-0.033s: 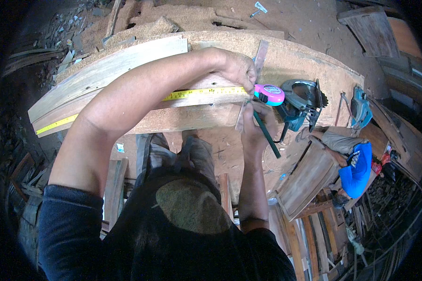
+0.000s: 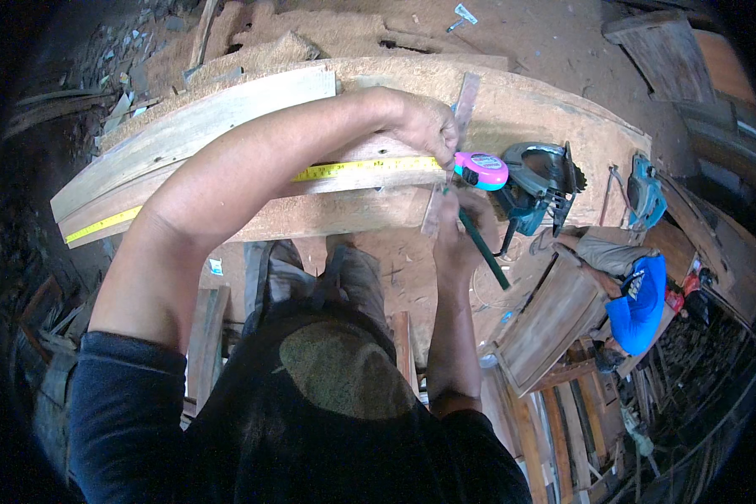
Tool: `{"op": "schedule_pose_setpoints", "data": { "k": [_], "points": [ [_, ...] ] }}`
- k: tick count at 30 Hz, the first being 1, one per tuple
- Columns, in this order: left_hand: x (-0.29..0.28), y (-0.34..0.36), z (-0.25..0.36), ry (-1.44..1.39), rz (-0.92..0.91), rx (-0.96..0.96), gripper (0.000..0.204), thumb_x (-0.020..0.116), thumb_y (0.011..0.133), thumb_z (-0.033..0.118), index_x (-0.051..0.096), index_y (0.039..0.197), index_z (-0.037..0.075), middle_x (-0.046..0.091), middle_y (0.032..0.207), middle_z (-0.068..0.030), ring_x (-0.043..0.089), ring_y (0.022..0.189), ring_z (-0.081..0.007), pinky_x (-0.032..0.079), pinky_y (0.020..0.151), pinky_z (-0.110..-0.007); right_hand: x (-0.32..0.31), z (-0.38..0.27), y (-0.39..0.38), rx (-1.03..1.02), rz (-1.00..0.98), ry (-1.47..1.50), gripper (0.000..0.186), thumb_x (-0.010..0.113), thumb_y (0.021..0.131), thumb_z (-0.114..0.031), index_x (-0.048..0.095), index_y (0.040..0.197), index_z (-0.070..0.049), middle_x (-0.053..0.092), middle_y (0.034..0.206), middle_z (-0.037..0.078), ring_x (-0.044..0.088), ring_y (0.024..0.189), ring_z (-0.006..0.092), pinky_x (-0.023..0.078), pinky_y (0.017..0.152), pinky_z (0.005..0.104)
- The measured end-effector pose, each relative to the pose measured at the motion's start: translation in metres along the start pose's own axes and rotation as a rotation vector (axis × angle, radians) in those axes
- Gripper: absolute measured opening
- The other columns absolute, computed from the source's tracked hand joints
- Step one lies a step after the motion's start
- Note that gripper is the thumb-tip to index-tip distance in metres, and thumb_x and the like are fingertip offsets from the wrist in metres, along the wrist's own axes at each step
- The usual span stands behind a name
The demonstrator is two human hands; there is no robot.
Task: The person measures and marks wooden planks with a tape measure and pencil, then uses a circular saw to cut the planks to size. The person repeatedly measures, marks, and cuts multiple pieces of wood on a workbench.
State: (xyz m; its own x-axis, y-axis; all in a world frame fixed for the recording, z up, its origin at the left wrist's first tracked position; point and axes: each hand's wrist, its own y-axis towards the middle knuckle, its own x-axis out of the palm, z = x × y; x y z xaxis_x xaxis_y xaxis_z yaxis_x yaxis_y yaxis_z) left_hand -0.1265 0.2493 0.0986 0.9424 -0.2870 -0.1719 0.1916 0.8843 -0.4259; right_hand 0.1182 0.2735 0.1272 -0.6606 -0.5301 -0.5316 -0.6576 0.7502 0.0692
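The yellow metal tape blade (image 2: 370, 168) is out along the long pale wooden plank (image 2: 395, 179); left hand (image 2: 424, 124) curls by the pink-and-turquoise tape case (image 2: 485, 168), grip unclear; right hand (image 2: 460, 227) pinches a dark-green pencil (image 2: 485, 252), any mark indiscernible.

Your left arm (image 2: 252, 164) bends at the elbow (image 2: 164, 223), reaching rightward, left hand (image 2: 424, 126) curled; your right forearm (image 2: 454, 328) points ahead, right hand (image 2: 462, 231) closed just nearer you.
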Motion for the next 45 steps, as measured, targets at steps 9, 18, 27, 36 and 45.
{"op": "schedule_pose_setpoints", "data": {
  "k": [9, 18, 27, 36, 45],
  "points": [
    [0.001, 0.004, -0.003, 0.011, -0.011, -0.006, 0.033, 0.082, 0.086, 0.040, 0.078, 0.099, 0.009, 0.075, 0.086, -0.0013, 0.065, 0.080, -0.0138, 0.052, 0.076, -0.035, -0.024, -0.026, 0.049, 0.485, 0.194, 0.453, 0.030, 0.055, 0.108, -0.024, 0.062, 0.125, 0.000, 0.065, 0.104, 0.007, 0.060, 0.091, 0.0102, 0.047, 0.077, 0.0254],
    [0.006, -0.028, 0.027, 0.491, 0.422, 0.419, 0.053, 0.075, 0.079, 0.029, 0.070, 0.126, 0.008, 0.070, 0.111, -0.0222, 0.066, 0.107, -0.0432, 0.054, 0.091, -0.050, -0.028, -0.029, 0.063, 0.454, -0.086, 0.537, 0.043, 0.073, 0.098, -0.019, 0.057, 0.131, 0.003, 0.068, 0.115, 0.010, 0.069, 0.089, 0.0148, 0.058, 0.071, 0.0280],
    [0.074, -0.294, 0.099, 0.103, 0.368, -0.213, 0.095, 0.087, 0.078, 0.045, 0.045, 0.150, 0.000, 0.065, 0.132, -0.0236, 0.066, 0.122, -0.0361, 0.052, 0.105, -0.045, 0.013, -0.086, -0.045, 0.417, 0.050, 0.686, 0.030, 0.077, 0.097, -0.024, 0.066, 0.117, -0.004, 0.066, 0.081, -0.003, 0.060, 0.069, 0.0077, 0.050, 0.062, 0.0267],
    [0.200, -0.356, -0.024, 0.122, 0.481, -0.307, 0.082, 0.076, 0.088, 0.042, 0.042, 0.150, 0.002, 0.067, 0.122, -0.0309, 0.067, 0.114, -0.0473, 0.053, 0.097, -0.051, 0.045, 0.127, -0.060, 0.330, 0.137, -0.327, 0.037, 0.079, 0.088, -0.036, 0.074, 0.093, 0.001, 0.072, 0.080, 0.023, 0.071, 0.079, 0.0407, 0.055, 0.074, 0.0485],
    [0.232, -0.315, -0.125, 0.213, 0.358, -0.539, 0.081, 0.071, 0.086, 0.040, 0.036, 0.150, 0.005, 0.060, 0.131, -0.0346, 0.066, 0.110, -0.0521, 0.053, 0.093, -0.057, 0.158, 0.096, -0.065, 0.818, -0.019, -0.380, 0.070, 0.092, 0.067, -0.053, 0.073, 0.110, -0.002, 0.077, 0.104, 0.022, 0.073, 0.100, 0.0392, 0.056, 0.093, 0.0484]
  ]
}}
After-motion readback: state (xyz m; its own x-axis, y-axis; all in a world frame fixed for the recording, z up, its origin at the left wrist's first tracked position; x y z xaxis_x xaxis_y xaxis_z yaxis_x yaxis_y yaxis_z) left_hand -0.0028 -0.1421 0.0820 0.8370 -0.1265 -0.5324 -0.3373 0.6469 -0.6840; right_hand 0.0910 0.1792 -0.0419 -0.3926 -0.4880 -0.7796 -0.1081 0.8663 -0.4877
